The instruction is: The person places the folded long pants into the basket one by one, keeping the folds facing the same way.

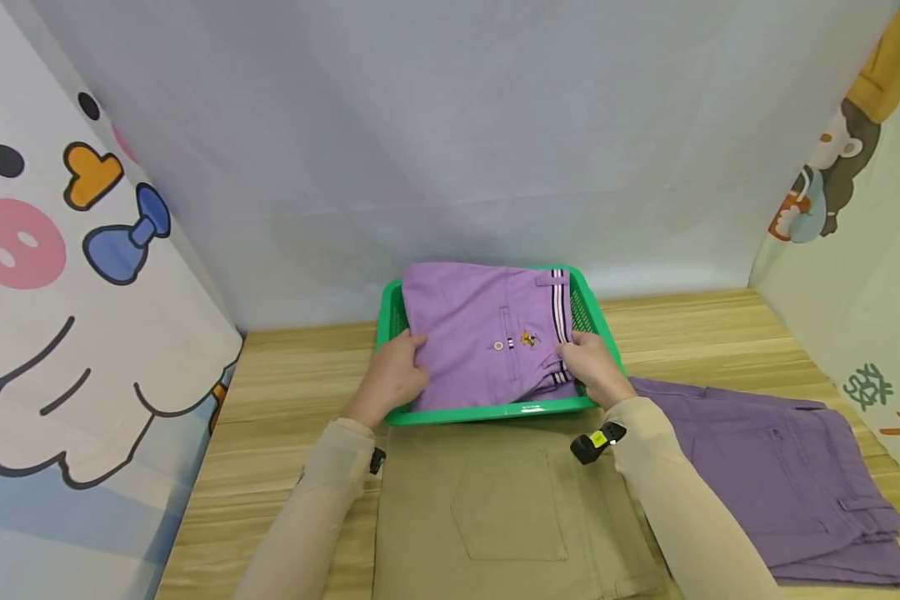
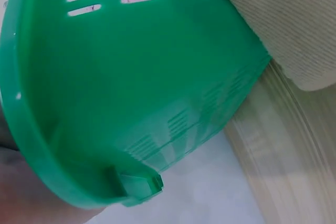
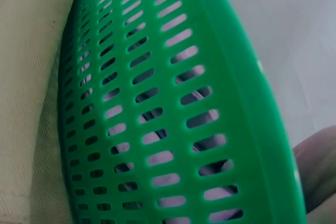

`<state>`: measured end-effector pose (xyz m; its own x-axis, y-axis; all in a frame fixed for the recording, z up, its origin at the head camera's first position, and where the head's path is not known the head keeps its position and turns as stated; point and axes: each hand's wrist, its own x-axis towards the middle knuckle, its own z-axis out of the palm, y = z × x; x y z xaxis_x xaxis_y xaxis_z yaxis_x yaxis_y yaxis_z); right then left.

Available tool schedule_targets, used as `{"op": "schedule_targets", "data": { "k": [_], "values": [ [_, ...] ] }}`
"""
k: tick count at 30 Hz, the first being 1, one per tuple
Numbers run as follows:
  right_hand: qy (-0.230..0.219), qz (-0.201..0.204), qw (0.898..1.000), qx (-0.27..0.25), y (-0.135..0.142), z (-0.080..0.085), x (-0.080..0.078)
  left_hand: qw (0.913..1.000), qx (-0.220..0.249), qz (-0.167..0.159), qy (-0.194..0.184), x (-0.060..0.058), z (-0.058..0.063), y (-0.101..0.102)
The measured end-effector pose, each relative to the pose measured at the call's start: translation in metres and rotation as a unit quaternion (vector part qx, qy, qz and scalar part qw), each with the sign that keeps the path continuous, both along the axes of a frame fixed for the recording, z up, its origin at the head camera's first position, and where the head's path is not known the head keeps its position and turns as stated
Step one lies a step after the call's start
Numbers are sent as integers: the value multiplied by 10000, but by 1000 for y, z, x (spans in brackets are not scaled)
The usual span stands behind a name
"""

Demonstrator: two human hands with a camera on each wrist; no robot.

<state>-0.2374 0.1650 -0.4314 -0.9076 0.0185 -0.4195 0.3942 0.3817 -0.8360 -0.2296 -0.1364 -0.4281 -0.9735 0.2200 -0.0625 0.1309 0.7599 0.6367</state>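
Observation:
Folded lilac trousers [image 1: 457, 333] with a striped inner waistband, a button and a small embroidered figure lie in a green plastic basket [image 1: 495, 412]. My left hand [image 1: 396, 377] grips their left edge, thumb on top, its other fingers hidden beneath the cloth. At the waistband on the right, my right hand [image 1: 594, 367] pinches the fabric. The slotted wall of the basket [image 3: 157, 98] fills most of the right wrist view, with part of the right hand [image 3: 317, 166] behind its rim. In the left wrist view, the left hand [image 2: 42, 198] shows below the basket rim.
Folded khaki trousers [image 1: 510, 508] lie directly in front of the basket, under my forearms. Darker purple trousers [image 1: 765, 475] are folded on the right of the wooden table [image 1: 285, 400]. A pale curtain [image 1: 450, 150] hangs behind, with printed cartoon panels on both sides.

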Motion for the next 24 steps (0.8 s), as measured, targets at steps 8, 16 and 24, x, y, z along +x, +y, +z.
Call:
{"op": "schedule_targets", "data": {
  "k": [8, 16, 24],
  "values": [
    [-98, -14, 9999, -55, 1, 0, -4, 9997, -135, -40, -209, -4, 3, 7],
    [-155, 286, 9990, 296, 0, -1, -5, 9957, -830, -331, -231, -5, -4, 15],
    [-121, 505, 9971, 553, 0, -2, -7, 9928, -1086, -463, -185, -9, -9, 19]
  ]
}}
